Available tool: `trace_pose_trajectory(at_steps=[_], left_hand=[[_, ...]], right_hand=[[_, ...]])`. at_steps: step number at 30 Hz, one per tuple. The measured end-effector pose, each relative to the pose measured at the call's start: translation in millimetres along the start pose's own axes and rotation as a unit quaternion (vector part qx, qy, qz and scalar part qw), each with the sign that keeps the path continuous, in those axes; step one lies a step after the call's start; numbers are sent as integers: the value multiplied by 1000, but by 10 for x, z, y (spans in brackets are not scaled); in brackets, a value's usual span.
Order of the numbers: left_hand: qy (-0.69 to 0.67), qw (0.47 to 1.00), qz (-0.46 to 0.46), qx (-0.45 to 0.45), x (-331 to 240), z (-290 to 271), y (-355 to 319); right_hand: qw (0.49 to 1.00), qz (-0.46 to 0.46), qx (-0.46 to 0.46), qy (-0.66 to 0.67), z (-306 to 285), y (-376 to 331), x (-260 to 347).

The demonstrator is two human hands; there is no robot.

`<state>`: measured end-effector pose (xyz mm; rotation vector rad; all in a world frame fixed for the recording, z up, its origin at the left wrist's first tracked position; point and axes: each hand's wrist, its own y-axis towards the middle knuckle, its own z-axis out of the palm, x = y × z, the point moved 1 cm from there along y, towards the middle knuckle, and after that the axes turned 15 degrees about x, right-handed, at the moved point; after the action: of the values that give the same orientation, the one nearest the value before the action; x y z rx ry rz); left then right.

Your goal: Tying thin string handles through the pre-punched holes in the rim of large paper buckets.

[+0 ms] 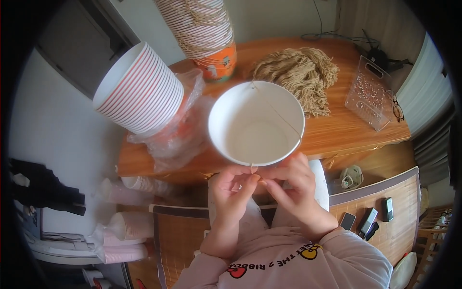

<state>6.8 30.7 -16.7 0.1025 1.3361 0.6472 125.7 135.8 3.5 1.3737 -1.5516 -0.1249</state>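
Just below the near rim of the white bucket (256,137), two bare hands are brought together. A thin cord (252,168) at that rim is pinched between the thumb and forefinger of the left hand (234,189). The fingers of the right hand (294,180) are curled inward, its fingertips set close against those of the left; whether the cord is gripped by them too cannot be told. The bucket's mouth is turned up toward the camera, and a thin strand (281,113) is stretched across it from the far rim to the right side; what the bucket is rested on is hidden. To the bucket's lower right, a phone (347,221) is laid on a mat (338,208). To its left, a slanting stack of white buckets (144,91) is partly wrapped in clear plastic (166,144). Beyond its far rim, a loose tan bundle of cords (303,74) is heaped on the wooden table (327,137). Right of the bucket, beyond the bundle, a clear container (368,94) is placed. Farther behind the bucket, to the left, a tall stack of buckets (202,33) is draped with cords.
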Motion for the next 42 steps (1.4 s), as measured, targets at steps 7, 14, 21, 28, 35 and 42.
trace_pose_trajectory(at_steps=[7,14,21,28,35,42], left_hand=[[-8,1000,-21,8,-108,90,14],[-63,994,-59,60,-80,19,42],[-52,996,-68,40,-10,-66,46],[28,999,-31,19,-24,36,93],[311,949,58,-3,-176,62,78],[426,893,148,-17,-232,57,131]], right_hand=[[998,-47,17,25,-114,38,-16],[998,-51,32,23,-116,29,-42],[998,-53,26,25,-58,-4,-101],[998,-39,-33,-24,-42,-15,-60],[989,-70,-41,-123,-29,72,21],[970,-116,-61,-207,28,154,101]])
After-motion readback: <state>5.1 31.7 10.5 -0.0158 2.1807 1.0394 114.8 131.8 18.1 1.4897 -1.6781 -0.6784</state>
